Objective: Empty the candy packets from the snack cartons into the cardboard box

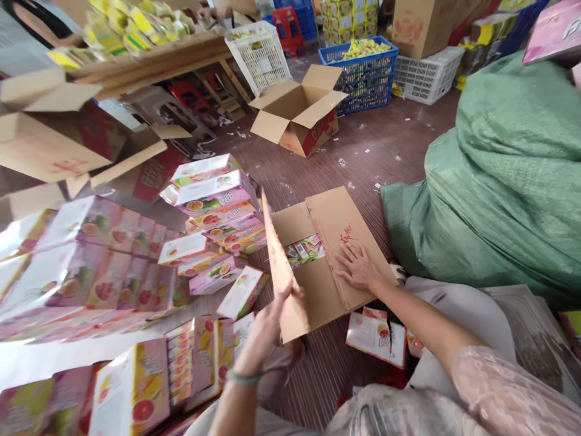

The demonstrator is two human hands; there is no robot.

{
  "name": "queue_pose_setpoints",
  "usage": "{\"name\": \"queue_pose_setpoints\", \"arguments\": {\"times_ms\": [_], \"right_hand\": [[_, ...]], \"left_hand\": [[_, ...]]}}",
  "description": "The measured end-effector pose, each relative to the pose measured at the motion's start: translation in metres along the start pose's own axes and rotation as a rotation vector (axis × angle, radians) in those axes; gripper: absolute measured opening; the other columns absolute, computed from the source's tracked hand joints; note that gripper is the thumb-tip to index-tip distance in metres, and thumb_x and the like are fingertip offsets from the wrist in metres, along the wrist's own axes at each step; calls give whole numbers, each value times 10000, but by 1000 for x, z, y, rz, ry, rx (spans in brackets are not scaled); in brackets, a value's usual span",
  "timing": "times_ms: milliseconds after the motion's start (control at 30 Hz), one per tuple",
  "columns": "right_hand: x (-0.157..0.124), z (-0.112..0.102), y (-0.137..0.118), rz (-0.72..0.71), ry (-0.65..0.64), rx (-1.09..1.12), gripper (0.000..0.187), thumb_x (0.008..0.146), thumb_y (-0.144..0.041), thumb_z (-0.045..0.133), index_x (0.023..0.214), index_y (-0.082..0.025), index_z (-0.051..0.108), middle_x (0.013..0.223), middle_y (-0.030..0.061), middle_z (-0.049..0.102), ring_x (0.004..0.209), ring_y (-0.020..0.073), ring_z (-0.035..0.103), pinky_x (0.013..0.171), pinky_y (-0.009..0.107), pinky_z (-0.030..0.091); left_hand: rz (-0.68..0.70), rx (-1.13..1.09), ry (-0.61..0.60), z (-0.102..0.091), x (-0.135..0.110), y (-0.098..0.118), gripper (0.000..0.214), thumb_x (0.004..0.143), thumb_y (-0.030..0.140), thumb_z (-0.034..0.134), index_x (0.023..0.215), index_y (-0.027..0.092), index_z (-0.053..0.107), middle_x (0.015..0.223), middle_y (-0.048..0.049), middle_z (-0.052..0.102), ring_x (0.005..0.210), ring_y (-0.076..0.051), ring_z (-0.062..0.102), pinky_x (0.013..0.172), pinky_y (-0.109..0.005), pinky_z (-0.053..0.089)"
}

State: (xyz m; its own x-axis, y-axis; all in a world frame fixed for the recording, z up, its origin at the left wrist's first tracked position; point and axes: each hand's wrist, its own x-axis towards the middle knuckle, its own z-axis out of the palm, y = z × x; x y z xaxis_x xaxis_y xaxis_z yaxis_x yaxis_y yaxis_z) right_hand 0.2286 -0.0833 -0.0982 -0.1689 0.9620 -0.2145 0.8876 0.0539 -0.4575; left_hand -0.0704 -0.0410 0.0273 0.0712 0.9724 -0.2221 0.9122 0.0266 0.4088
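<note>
A brown cardboard carton (318,290) stands on the floor in front of me, with small green and pink packets (305,249) showing inside. My right hand (359,266) lies flat, fingers spread, on the carton's right flap, pressing it down. My left hand (275,318) holds the upright left flap at its lower edge, fingers curled round the cardboard. A green band sits on my left wrist.
Pink fruit-printed boxes (213,200) lie heaped to the left. A big green sack (508,175) fills the right. Further back are an open carton (297,112), a blue crate (363,75), white baskets (258,54) and a wooden table (149,60). A flat printed box (376,336) lies near my knee.
</note>
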Motion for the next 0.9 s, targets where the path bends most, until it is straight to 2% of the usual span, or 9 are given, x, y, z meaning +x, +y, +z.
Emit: {"name": "queue_pose_setpoints", "arguments": {"times_ms": [133, 200, 267, 333, 400, 500, 600, 667, 900], "right_hand": [[3, 8, 2, 19, 48, -10, 643, 1139, -516, 437, 1702, -206, 442, 1810, 165, 266, 1712, 324, 219, 1379, 651, 189], [0, 12, 5, 45, 86, -27, 657, 1136, -537, 432, 1696, -195, 456, 1811, 164, 270, 1707, 329, 236, 1383, 625, 205], [-11, 14, 10, 104, 119, -54, 664, 1130, -558, 432, 1697, -213, 462, 1809, 161, 279, 1696, 359, 261, 1371, 649, 228], [-28, 14, 15, 178, 119, -92, 672, 1117, -589, 452, 1706, -264, 450, 1808, 154, 286, 1686, 419, 263, 1336, 737, 235], [-47, 12, 17, 265, 90, -130, 697, 1089, -633, 499, 1710, -323, 440, 1812, 133, 283, 1674, 497, 240, 1282, 829, 240], [-67, 10, 17, 396, 65, -158, 727, 1054, -672, 542, 1703, -358, 452, 1827, 99, 260, 1610, 585, 305, 1202, 827, 372], [-71, 10, 17, 423, 77, -158, 723, 1058, -672, 517, 1699, -341, 470, 1827, 91, 273, 1450, 542, 519, 1131, 701, 514], [-71, 11, 18, 405, 89, -156, 726, 1061, -670, 500, 1699, -323, 476, 1819, 94, 298, 1381, 499, 567, 1129, 656, 530], [-54, 3, 17, 452, 86, -144, 750, 1079, -666, 442, 1714, -268, 454, 1824, 137, 263, 1478, 526, 438, 1165, 675, 492]], "left_hand": [[86, 67, -32, 85, -3, 46, 680, 1045, 478, 499, 1647, 167, 551, 1722, -151, 455, 1627, -348, 407, 1316, -574, 376], [137, 149, -153, 113, -8, 53, 648, 1049, 402, 496, 1664, 201, 527, 1768, -140, 371, 1673, -379, 298, 1332, -679, 271], [175, 201, -248, 127, -17, 43, 619, 1054, 381, 480, 1656, 253, 539, 1779, -118, 361, 1689, -381, 247, 1331, -729, 187], [46, 217, -171, 129, -29, 20, 643, 1070, 462, 449, 1670, 240, 521, 1775, -164, 362, 1683, -401, 257, 1323, -739, 186], [-250, 178, -15, 122, -38, -6, 734, 1061, 608, 428, 1692, 239, 491, 1756, -227, 378, 1641, -450, 341, 1285, -726, 300], [-527, 52, 64, 112, -45, -25, 867, 1003, 748, 456, 1743, 302, 387, 1690, -238, 470, 1468, -484, 565, 1136, -665, 509], [-609, 27, 47, 111, -43, -17, 934, 973, 801, 460, 1756, 304, 348, 1560, -219, 584, 1264, -503, 691, 999, -675, 576], [-639, 58, 61, 112, -40, -7, 942, 961, 815, 482, 1746, 305, 375, 1504, -207, 617, 1208, -502, 708, 970, -675, 581], [-599, 121, 6, 98, -7, 5, 898, 971, 705, 630, 1738, 301, 396, 1455, -192, 638, 1217, -476, 699, 1022, -612, 572]]}}
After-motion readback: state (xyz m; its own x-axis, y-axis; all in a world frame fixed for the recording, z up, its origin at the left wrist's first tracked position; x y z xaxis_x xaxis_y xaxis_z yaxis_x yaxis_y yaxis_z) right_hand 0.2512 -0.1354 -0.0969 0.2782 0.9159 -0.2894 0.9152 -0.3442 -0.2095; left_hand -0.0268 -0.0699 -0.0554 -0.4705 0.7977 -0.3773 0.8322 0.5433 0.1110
